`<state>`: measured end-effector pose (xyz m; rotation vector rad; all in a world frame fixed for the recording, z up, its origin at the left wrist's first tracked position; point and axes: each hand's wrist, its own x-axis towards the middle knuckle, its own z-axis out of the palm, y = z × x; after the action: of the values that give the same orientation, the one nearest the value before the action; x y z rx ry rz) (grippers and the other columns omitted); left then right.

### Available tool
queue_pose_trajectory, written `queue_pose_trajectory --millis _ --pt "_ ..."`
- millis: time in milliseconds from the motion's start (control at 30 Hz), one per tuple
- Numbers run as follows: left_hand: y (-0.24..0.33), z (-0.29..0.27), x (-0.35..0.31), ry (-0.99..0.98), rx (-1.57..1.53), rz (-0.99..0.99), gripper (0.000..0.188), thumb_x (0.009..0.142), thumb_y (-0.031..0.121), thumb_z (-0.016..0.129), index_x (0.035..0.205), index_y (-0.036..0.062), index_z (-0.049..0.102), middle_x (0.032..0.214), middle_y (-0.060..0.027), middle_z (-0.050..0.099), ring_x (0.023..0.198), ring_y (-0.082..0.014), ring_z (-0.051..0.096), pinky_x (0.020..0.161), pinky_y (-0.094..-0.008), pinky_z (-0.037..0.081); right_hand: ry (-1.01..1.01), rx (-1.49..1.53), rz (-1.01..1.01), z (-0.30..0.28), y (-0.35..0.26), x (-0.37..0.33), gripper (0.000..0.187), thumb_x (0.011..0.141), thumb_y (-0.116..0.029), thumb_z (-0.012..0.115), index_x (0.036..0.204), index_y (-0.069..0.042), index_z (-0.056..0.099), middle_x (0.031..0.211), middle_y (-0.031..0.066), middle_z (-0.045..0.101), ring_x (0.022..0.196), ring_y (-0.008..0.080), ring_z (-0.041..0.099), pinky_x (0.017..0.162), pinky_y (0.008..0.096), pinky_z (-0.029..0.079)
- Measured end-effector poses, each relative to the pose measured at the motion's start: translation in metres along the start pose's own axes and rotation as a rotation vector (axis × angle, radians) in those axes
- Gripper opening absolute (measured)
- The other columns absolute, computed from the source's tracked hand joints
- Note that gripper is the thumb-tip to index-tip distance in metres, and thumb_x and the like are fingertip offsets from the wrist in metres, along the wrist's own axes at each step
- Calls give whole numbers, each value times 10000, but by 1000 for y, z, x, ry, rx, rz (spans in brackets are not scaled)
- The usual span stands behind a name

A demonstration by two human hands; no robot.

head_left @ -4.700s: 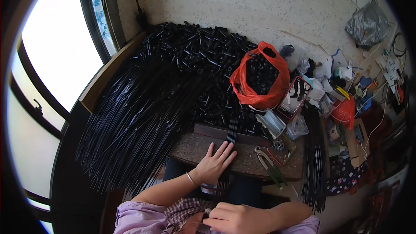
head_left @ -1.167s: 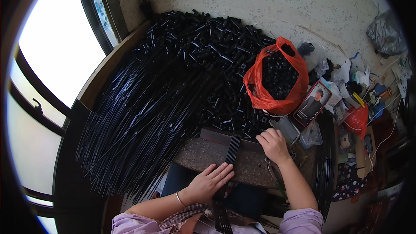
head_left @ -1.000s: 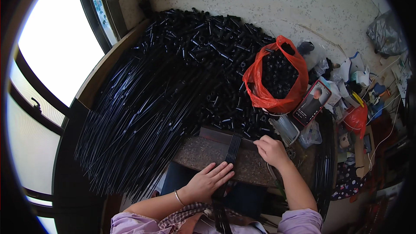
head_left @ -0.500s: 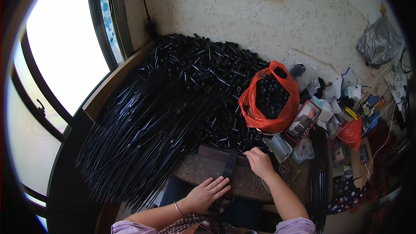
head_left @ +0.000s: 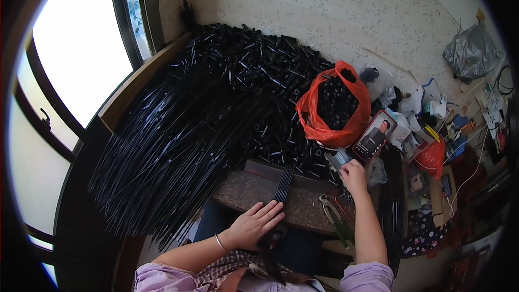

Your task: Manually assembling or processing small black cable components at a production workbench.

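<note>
My left hand (head_left: 256, 224) lies flat, its fingers outstretched across the near part of a row of thin black rods (head_left: 283, 185). The rods rest side by side on a speckled brown worktop (head_left: 254, 193) and reach a raised dark strip (head_left: 265, 172) at the far edge. Over at the right, my right hand (head_left: 354, 177) is closed at a clear container (head_left: 339, 158) of thin, pale pin-like pieces. Its fingertips are bunched together, and what they hold, if anything, is hidden. Pliers (head_left: 331, 211) with green handles and a red-handled tool (head_left: 343, 205) lie just nearer.
Many long black rods (head_left: 157, 167) fan out at the left, with short black tubes (head_left: 248, 70) heaped behind. A red plastic bag (head_left: 308, 109) holds small black parts. Beside it leans a phone (head_left: 374, 136). Clutter and a red bag (head_left: 431, 158) fill the right side.
My right hand has moved right, from the far ends of the rods to the clear container, uncovering the pliers. My left hand stays on the rods. The whole view has shifted slightly.
</note>
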<state>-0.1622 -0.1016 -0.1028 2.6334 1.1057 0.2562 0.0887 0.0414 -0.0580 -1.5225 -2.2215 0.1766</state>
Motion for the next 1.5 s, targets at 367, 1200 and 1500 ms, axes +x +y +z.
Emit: queue_pose_trajectory --millis 367,1200,1500 --pt "-5 14 3 -14 -42 -18 768 494 134 554 1188 53 235 1254 -139 178 1168 -247 165 919 -377 169 -13 275 -301 32 -38 6 78 671 -43 479 720 -35 538 637 109 474 636 268 509 548 333 409" --pt "-7 8 10 -93 -3 -21 714 537 155 554 1175 45 253 1250 -130 190 1169 -221 170 923 -364 166 -285 79 -328 60 -51 23 109 662 -6 414 757 -26 465 742 120 477 636 301 520 542 364 430" --pt "-6 16 3 49 32 -19 816 458 158 595 1184 59 235 1251 -129 191 1163 -235 181 922 -360 175 -246 -81 -290 66 -71 18 65 689 -50 421 726 -22 467 732 107 481 679 264 516 571 340 425"
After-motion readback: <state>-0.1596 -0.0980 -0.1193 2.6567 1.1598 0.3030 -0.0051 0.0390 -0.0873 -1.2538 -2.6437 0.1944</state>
